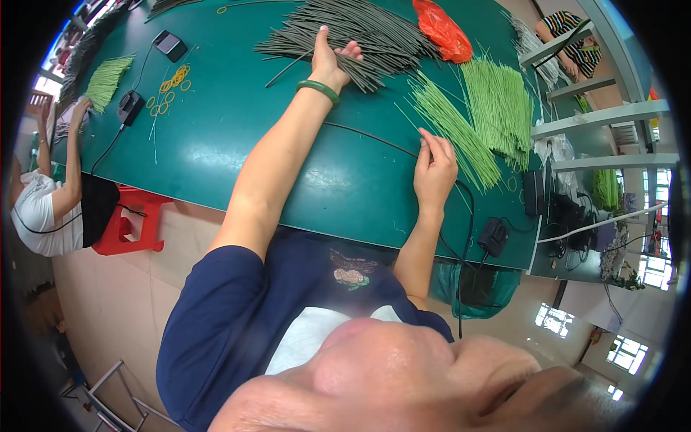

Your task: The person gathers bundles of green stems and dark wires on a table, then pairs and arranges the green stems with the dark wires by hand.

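Observation:
My left hand, with a green bangle at its wrist, reaches into a large heap of thin dark rods at the far middle of the table. Its thumb stands up, its fingers are apart, and its palm lies against the ends of some rods. My right hand is over the table, left of a pile of thin green stems. Its fingers are bent with thumb and forefinger close together. One stray stem runs toward the fingertips; whether they pinch it is unclear.
Beyond the stems lies a bigger green bundle, with a red plastic bag behind it. Yellow rubber bands, a phone-like device and black adapters with cables lie on the green table. Another person works at left by a red stool.

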`<state>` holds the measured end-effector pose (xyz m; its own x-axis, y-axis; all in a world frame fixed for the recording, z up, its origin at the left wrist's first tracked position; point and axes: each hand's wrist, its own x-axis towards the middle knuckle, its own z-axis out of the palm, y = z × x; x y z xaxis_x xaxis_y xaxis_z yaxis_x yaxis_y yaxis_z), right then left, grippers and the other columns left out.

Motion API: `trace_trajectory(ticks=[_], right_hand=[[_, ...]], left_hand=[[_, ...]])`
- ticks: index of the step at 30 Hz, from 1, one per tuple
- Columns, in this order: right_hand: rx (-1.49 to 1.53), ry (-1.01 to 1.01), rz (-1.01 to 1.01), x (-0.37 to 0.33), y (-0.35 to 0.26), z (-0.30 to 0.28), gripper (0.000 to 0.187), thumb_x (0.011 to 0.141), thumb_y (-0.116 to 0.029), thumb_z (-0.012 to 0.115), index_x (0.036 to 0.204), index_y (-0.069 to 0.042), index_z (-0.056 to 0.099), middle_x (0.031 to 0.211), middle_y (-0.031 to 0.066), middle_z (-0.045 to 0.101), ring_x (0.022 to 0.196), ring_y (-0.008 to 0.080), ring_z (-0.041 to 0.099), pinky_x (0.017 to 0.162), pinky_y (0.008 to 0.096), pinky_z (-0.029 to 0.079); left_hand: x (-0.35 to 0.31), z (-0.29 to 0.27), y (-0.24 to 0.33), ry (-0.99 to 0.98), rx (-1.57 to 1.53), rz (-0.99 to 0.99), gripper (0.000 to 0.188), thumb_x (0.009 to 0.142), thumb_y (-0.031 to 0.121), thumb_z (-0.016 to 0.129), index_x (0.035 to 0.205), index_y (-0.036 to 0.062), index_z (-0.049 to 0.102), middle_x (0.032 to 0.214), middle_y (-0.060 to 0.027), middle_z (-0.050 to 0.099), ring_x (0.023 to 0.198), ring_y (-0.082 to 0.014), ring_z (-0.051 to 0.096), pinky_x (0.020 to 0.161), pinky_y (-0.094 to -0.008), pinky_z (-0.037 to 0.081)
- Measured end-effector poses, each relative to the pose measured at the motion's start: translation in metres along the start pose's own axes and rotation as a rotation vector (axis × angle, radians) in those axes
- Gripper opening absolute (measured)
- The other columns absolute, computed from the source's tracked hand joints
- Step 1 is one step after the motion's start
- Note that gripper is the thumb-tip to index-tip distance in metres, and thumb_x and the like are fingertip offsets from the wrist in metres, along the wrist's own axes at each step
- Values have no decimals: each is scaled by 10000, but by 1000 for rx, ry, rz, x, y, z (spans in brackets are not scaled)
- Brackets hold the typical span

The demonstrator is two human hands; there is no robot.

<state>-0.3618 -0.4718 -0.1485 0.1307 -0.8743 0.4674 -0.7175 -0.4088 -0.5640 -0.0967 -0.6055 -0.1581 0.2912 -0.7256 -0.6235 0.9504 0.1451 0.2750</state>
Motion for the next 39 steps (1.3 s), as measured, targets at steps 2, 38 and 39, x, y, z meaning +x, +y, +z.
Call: trace_trajectory(ticks=[2, 38, 39], right_hand=[[6, -10, -12, 1, -5, 3, 222, 948, -48, 635, 1122, -89, 765, 1006, 77, 695, 940, 282, 655, 833, 399, 533], [38, -135, -28, -2, -1, 6, 237, 993, -33, 581, 1169, 0, 737, 1035, 130, 689, 911, 283, 680, 796, 374, 550], [47, -126, -30, -2, -1, 7, 238, 993, -34, 583, 1170, -1, 738, 1033, 129, 689, 909, 281, 680, 792, 374, 550]], left_hand=[[23, -16, 11, -38, 39, 86, 277, 986, 276, 600, 1008, 6, 543, 779, -97, 574, 652, -239, 582, 607, -449, 514], [-24, -57, 12, -417, 273, 175, 283, 1050, 289, 625, 1090, 9, 625, 958, -138, 716, 911, -257, 730, 827, -411, 640], [-18, -57, 11, -361, 251, 115, 268, 1041, 282, 640, 1090, 19, 625, 981, -131, 705, 930, -275, 727, 837, -440, 646]])
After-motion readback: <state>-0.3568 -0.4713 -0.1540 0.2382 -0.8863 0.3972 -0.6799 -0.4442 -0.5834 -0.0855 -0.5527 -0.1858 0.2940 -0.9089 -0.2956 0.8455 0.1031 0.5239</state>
